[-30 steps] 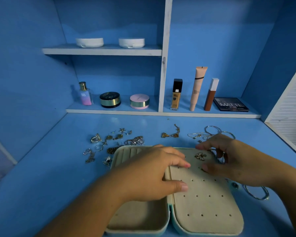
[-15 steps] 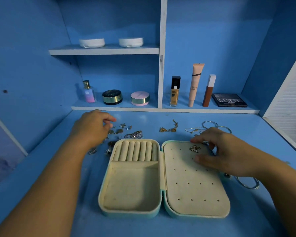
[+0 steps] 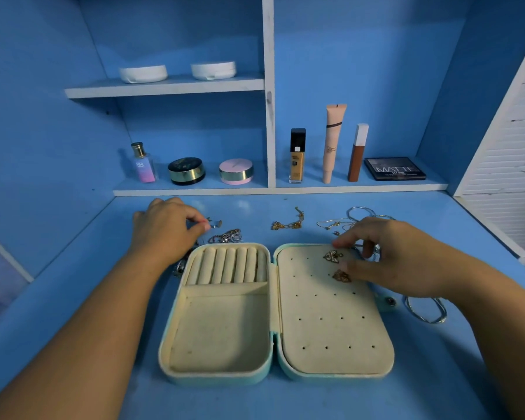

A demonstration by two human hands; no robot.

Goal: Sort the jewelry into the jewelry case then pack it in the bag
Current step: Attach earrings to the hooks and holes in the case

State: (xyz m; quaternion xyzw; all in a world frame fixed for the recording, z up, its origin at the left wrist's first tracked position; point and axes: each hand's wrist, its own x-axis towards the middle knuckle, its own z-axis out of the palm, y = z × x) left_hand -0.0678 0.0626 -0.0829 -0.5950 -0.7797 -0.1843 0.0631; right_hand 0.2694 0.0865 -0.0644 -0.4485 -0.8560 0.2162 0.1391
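The teal jewelry case (image 3: 376, 369) lies open on the blue desk, cream inside. Its left half has ring rolls (image 3: 228, 265) above a bare compartment. Two gold earrings (image 3: 332, 256) sit on the perforated panel of its right half. My right hand (image 3: 397, 262) grips the case's far right corner, thumb on the panel between the earrings, fingers curled over the rim. My left hand (image 3: 164, 231) reaches behind the case's left corner and pinches a small silver piece (image 3: 215, 223) at the edge of the loose jewelry pile, which it mostly hides.
A silver chain (image 3: 226, 237), a gold chain (image 3: 288, 224), thin silver necklaces and bangles (image 3: 358, 215) lie behind the case. Another bangle (image 3: 426, 310) lies right of it. Cosmetics stand on the low shelf (image 3: 279, 189) behind.
My left hand left the case, moved back-left to the jewelry pile and closed its fingertips on a small piece. A second earring now shows beside my right thumb.
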